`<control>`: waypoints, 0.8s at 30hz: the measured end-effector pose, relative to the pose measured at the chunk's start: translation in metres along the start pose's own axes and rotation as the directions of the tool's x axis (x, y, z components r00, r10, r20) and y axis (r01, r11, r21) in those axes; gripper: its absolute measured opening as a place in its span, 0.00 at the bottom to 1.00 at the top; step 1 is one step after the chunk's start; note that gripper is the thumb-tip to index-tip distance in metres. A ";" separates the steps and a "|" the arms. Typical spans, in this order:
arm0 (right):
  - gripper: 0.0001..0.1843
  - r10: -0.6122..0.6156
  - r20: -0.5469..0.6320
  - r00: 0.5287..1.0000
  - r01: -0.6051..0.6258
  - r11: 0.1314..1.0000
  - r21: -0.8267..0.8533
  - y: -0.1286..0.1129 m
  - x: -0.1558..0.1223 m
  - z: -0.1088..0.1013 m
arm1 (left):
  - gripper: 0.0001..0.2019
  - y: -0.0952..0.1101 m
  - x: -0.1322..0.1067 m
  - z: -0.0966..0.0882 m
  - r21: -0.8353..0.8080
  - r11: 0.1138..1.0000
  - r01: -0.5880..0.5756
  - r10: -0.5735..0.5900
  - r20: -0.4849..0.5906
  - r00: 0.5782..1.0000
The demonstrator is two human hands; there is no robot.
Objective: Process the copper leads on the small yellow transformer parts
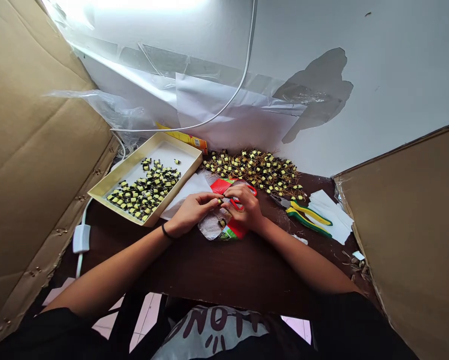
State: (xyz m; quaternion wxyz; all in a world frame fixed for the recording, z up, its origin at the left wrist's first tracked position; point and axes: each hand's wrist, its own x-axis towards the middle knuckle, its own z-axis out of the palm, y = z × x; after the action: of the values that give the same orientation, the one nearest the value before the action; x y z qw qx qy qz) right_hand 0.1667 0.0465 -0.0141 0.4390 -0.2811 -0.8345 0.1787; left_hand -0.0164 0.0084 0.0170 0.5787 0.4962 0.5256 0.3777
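Small yellow-and-black block-shaped component (220,201) sits at the fingertips in the middle of the view, pinched between the thumb and fingers of the left hand (198,211), whose wrist wears a thin black band (165,230). The right hand (248,207) meets it from three o'clock, fingers curled in and tips drawn together just beside the component; whether they grip it, I cannot tell. Straight below the hands, at six o'clock, a second yellow-and-black component (222,223) lies on a crinkled silvery sheet (210,227). Partly hidden under the right hand are a red-and-green printed packet (234,232) and a red looped handle (253,189). From the hands, a shallow cream cardboard tray (175,143) stands at nine to ten o'clock, bearing many like components (145,192) in a loose heap. Toward one o'clock spreads a larger pile of yellow-and-black components with thin copper-coloured wires (260,170). At three o'clock, pliers with green-and-yellow handles (309,220) lie partly over folded white paper (339,220) on the dark brown table (209,275).
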 end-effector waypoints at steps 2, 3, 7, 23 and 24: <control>0.07 0.051 -0.010 0.999 -0.051 0.999 0.020 -0.001 0.002 -0.002 | 0.28 -0.002 0.001 0.000 -0.037 0.999 0.012 -0.011 0.011 1.000; 0.07 0.075 -0.009 0.997 -0.074 0.997 0.021 -0.002 0.002 -0.002 | 0.28 -0.004 0.001 0.000 -0.049 0.999 0.015 -0.015 0.015 1.000; 0.06 0.136 0.005 0.991 -0.137 0.990 0.037 -0.002 0.001 -0.002 | 0.26 -0.008 0.004 -0.001 -0.066 0.998 0.000 0.002 0.027 1.000; 0.05 0.062 -0.003 0.998 -0.062 0.998 -0.033 -0.004 0.001 -0.002 | 0.24 -0.006 0.002 0.001 -0.027 0.999 -0.027 0.028 0.010 1.000; 0.05 0.044 -0.017 0.999 -0.045 0.999 -0.031 -0.003 0.001 -0.001 | 0.23 -0.005 0.002 0.001 -0.034 0.999 -0.027 0.027 0.010 1.000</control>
State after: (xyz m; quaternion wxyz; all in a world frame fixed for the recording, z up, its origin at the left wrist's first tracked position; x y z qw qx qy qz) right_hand 0.1662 0.0445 -0.0116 0.4371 -0.3080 -0.8272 0.1730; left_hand -0.0152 0.0087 0.0111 0.5847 0.4952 0.5093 0.3917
